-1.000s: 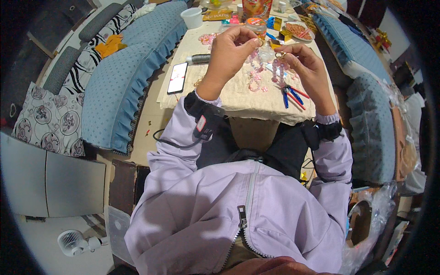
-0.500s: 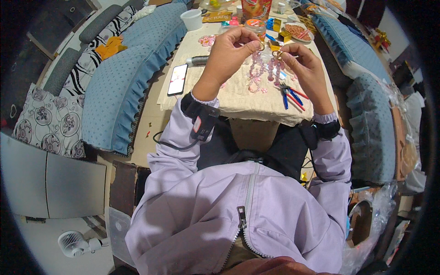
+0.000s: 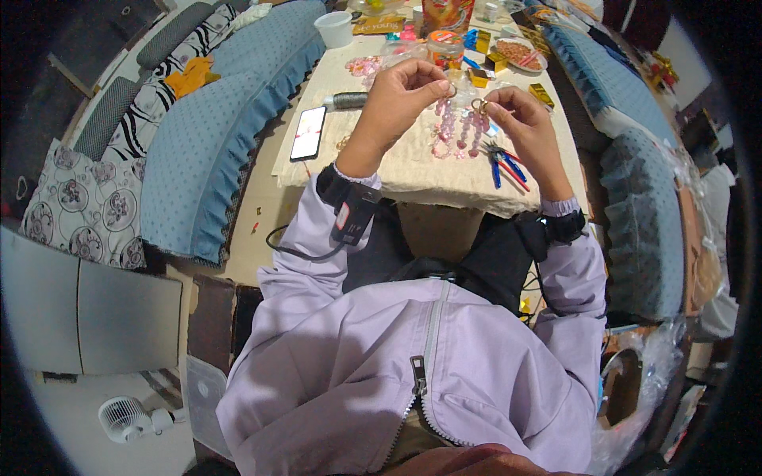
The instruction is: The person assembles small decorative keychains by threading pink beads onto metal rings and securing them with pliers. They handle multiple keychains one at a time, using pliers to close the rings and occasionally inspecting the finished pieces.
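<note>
Above the near part of the cloth-covered table [image 3: 397, 170], my left hand [image 3: 397, 99] pinches the top of a pink-purple bead strand [image 3: 444, 131]. The exact piece between its fingertips is too small to make out. On the right, thumb and fingers of my right hand [image 3: 525, 123] are closed on a gold-coloured ring [image 3: 479, 104], from which a second strand of pink-purple beads [image 3: 474, 131] hangs. Pliers with red and blue handles [image 3: 506, 166] lie just below that hand. A spool of grey thread [image 3: 348, 100] rests by my left wrist.
A lit phone [image 3: 308, 133] lies at the table's left. Farther back are a white tub [image 3: 333, 29], pink beads [image 3: 363, 67], a jar with an orange lid [image 3: 445, 49], gold boxes [image 3: 478, 78] and a plate of nuts [image 3: 520, 55]. Blue-covered sofas [image 3: 214, 119] flank both sides.
Both hands have moved slightly down, and the strands hang closer together. The gold ring seen at my left fingertips before is no longer plainly visible there.
</note>
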Tool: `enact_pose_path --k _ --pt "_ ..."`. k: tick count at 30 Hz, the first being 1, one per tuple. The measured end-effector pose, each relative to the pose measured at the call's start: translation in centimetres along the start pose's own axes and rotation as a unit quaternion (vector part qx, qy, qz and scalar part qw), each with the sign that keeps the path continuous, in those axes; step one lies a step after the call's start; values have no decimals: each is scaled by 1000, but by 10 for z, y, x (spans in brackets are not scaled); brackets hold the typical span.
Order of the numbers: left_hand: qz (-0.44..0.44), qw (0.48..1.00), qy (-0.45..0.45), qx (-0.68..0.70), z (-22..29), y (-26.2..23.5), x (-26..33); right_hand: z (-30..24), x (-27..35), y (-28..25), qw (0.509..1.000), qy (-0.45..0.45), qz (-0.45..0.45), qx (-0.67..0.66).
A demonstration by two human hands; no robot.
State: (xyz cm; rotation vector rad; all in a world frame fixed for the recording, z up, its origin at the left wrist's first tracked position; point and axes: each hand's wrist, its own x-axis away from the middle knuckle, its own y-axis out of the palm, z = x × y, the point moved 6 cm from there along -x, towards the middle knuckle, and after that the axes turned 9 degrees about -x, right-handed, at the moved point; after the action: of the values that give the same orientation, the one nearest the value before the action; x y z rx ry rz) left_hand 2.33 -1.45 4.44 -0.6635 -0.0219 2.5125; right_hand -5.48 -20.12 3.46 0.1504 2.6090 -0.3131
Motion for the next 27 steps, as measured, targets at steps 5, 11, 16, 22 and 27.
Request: enact_pose_path --k 5,11,16,22,27 --pt "17 998 -36 42 -26 1 10 42 12 -4 997 47 -6 60" --pt "23 994 -92 58 -62 -3 21 92 18 -4 991 119 -27 53" --pt "39 989 -133 57 -87 -9 27 101 8 0 994 109 -11 23" --pt "83 986 -133 59 -98 -23 36 116 -25 36 983 161 -41 -72" --pt "119 981 -132 80 -107 -38 41 134 -48 78 982 159 -82 -63"
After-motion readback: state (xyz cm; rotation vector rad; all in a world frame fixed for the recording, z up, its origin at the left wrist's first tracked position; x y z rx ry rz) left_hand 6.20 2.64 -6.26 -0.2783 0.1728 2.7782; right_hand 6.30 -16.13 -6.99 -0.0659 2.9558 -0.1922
